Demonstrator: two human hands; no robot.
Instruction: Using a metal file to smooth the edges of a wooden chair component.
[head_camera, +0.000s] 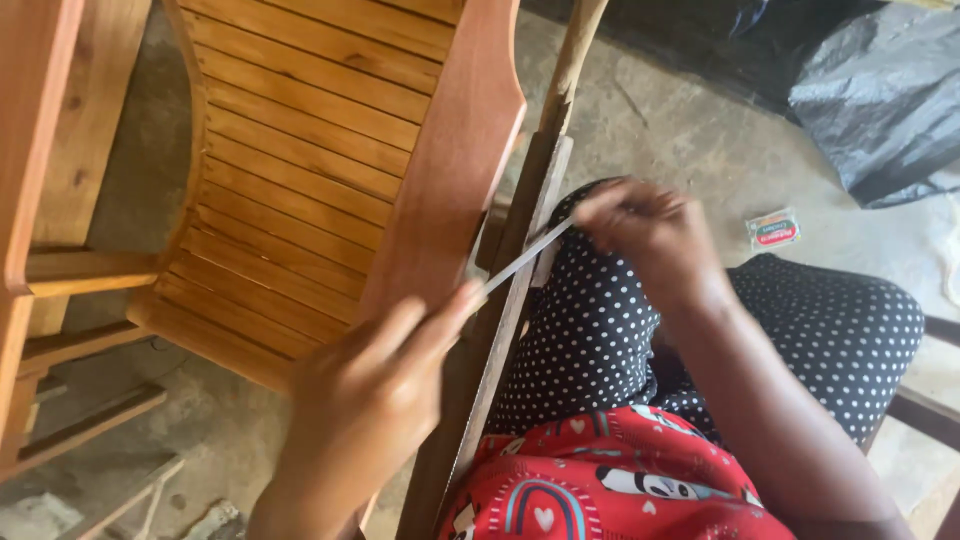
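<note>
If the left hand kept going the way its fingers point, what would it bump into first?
Probably the reddish wooden armrest of the slatted chair. The left hand points up and right, its fingers already almost at that wood, though depth is hard to judge.

Left hand (365, 400): motion-blurred; fingertips pinching the near end of the thin strip (525, 255), grip detail unclear. Wrist cut off by the bottom edge.

Right hand (645, 235): blurred too; its fingers cover the strip's far end, so the end cannot be seen.

Strip: too thin and smeared to tell its material.

Wooden chair (300, 160): top and left side run out of the picture; legs hidden below the slatted seat.

Small packet (773, 229) on the floor: too small to tell the kind.

Black plastic sheet (880, 90): cropped at the top right corner; whatever it covers is hidden.
</note>
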